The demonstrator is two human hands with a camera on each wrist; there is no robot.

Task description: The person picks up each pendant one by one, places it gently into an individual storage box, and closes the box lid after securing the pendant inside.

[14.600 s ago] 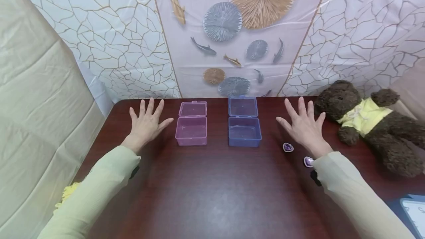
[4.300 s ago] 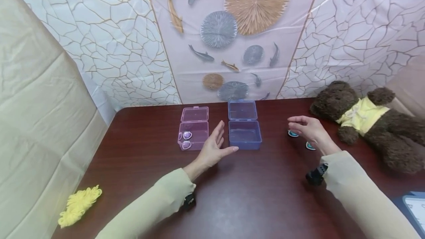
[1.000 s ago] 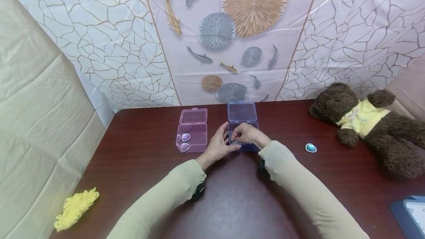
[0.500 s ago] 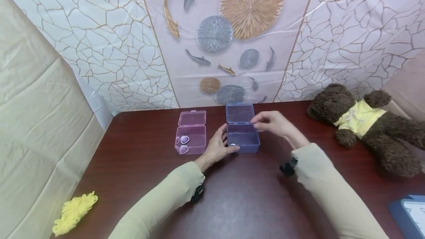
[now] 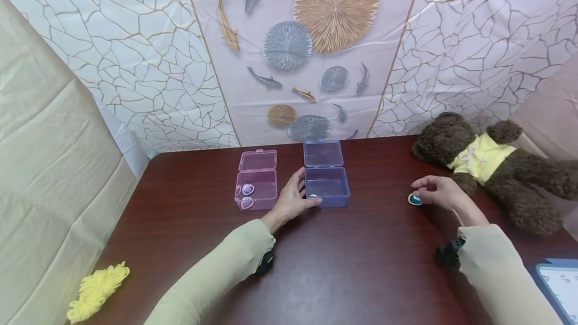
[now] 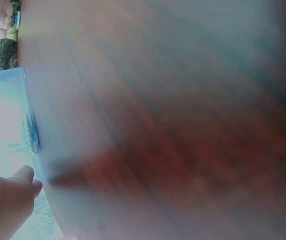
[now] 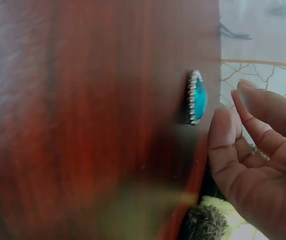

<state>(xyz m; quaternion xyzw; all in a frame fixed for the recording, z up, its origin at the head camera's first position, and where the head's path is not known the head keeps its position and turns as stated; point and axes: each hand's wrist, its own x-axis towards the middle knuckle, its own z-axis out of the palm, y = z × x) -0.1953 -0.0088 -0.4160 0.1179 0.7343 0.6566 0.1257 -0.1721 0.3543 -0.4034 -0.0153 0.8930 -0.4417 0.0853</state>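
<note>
My left hand (image 5: 293,201) holds the near left corner of the open blue plastic box (image 5: 336,200), thumb over the front wall and fingers along the left side. Inside that box, beside the thumb, one small jewelled piece (image 5: 313,196) shows in part. At the right, my right hand (image 5: 444,195) is over a teal gem (image 5: 414,199) with a rhinestone border. The right wrist view shows the teal gem (image 7: 199,100) lying on the table, with a gap between it and the bent, parted fingertips. An open pink plastic box (image 5: 266,192) contains two purple gems (image 5: 248,189).
A brown teddy bear (image 5: 519,179) in a yellow top lies at the right. Yellow yarn (image 5: 97,290) is at the left edge of the dark wooden table (image 5: 343,270). A blue-edged board (image 5: 560,285) sits at the lower right. Patterned cloth (image 5: 149,54) hangs behind.
Earlier the purple gems went from the table into the pink box. A teal gem went into the blue box. My right hand has since moved right to the other teal gem; my left stays.
</note>
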